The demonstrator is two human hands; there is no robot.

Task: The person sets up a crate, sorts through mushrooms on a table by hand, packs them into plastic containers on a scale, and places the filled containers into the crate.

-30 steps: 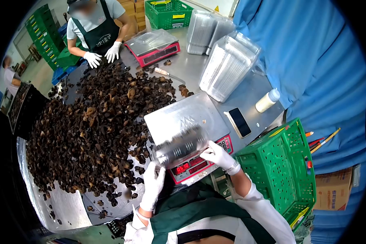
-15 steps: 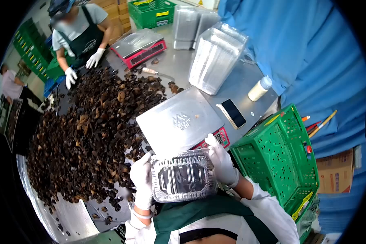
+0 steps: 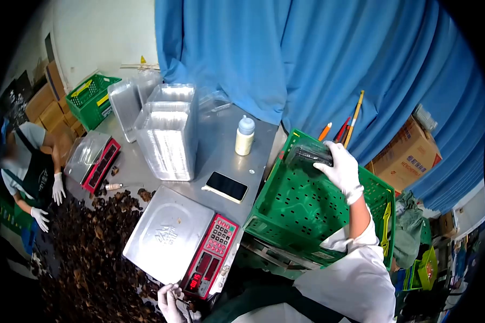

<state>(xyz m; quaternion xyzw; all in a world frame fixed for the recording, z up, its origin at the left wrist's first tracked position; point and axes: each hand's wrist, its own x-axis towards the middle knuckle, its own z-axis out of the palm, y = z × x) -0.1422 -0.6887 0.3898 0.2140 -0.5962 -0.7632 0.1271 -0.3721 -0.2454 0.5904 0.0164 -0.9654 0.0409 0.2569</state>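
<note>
My right hand, in a white glove, grips a clear plastic clamshell box that looks dark inside. It holds the box within the far left corner of a green perforated crate. At the bottom edge, my gloved left hand has its fingers curled by the front corner of a red and silver weighing scale. Something small and dark shows beside those fingers, too unclear to name. A heap of dark brown dried pieces, perhaps fungus, spreads left of the scale.
Stacks of clear plastic boxes stand behind the scale. A phone and a bottle lie between scale and curtain. A co-worker in white gloves is at the far left, near a second scale.
The view has swung right. The clamshell box, held before me in both hands, is now in my right hand alone at the crate. My left hand has let go and is beside the scale.
</note>
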